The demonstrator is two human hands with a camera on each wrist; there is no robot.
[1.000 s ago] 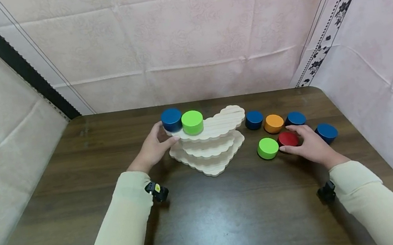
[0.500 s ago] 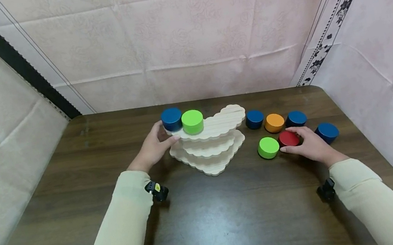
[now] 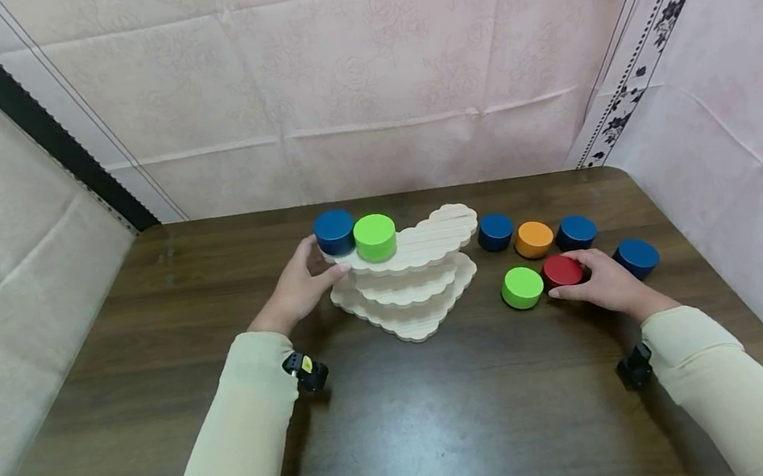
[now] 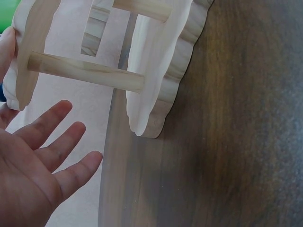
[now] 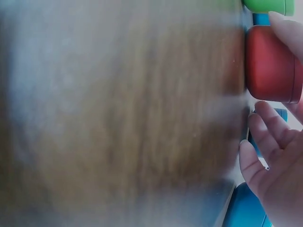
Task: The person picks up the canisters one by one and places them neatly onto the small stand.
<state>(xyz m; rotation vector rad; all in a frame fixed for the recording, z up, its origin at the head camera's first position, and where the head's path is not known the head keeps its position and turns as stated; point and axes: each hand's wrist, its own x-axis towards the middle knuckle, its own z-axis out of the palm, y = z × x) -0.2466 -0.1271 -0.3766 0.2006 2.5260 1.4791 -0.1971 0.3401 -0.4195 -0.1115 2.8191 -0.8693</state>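
A pale wooden three-tiered stand [image 3: 419, 247] with scalloped edges rises at the table's middle; round posts [image 4: 85, 72] join its boards. My left hand [image 3: 296, 287] pinches the left end of its top board between thumb and forefinger, the other fingers spread free in the left wrist view. On that board sit a blue round tin [image 3: 334, 232] and a green round tin [image 3: 375, 237], side by side. At the right, my right hand [image 3: 604, 284] holds a red round tin [image 3: 561, 270] by thumb and forefinger. It stands upright, low at the table.
Close around the red tin are another green tin [image 3: 522, 287], an orange tin [image 3: 533, 239] and several blue tins [image 3: 636, 257]. The brown wooden table [image 3: 394, 431] stretches toward me. Pale cloth [image 3: 360, 86] hangs behind and at both sides.
My right forefinger has come down slightly, closer against the red tin. The left hand, the stand and the other tins stay as they were.
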